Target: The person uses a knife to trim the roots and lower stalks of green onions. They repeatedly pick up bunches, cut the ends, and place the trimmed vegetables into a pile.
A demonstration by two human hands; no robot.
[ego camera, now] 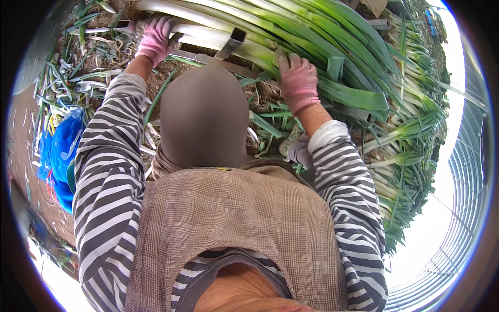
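A pile of long leeks (273, 23), white shanks to the left and flat green leaves to the right, lies across a low metal frame (230, 43) with a short square-tube upright. My left hand (156, 41), in a pink, soiled glove, closes around the root end of the nearest leek at the upper left. In a similar glove, my right hand (298, 80) has its fingers curled over the same bundle's near edge, where the shanks turn green. Its thumb is hidden. The nearest leek passes behind the upright.
Smaller bundled green stalks (413, 117) lie in a long row at right. Blue plastic netting (66, 156) sits on the soil at left, near leaf scraps (93, 78). A smooth brown rounded form (204, 117) blocks part of the view below the frame.
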